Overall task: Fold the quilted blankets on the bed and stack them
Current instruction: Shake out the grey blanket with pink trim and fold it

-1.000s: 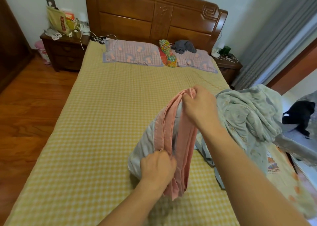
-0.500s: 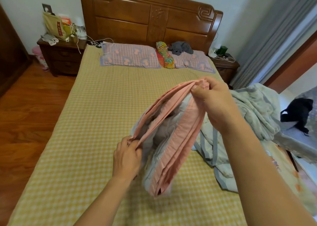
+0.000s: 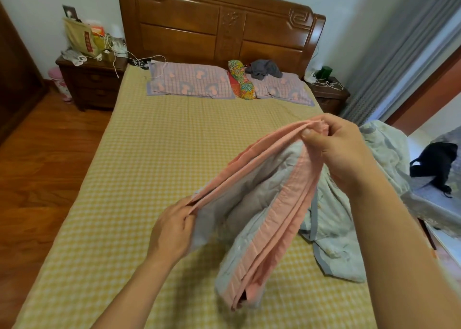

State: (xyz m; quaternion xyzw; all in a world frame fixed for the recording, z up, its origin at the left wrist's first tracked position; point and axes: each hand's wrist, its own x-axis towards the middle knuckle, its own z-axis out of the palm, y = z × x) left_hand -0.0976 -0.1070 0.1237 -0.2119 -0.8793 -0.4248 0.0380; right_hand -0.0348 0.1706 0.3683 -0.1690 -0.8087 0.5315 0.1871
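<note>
Both hands, left hand (image 3: 172,231) and right hand (image 3: 336,146), pinch the pink blanket's (image 3: 272,219) gathered edge above the bed (image 3: 149,154).

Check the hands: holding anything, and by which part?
Both hold the pink-edged quilted blanket by its gathered pink border: the right hand pinches the upper corner, and the left hand has its grip lower along the same edge.
</note>
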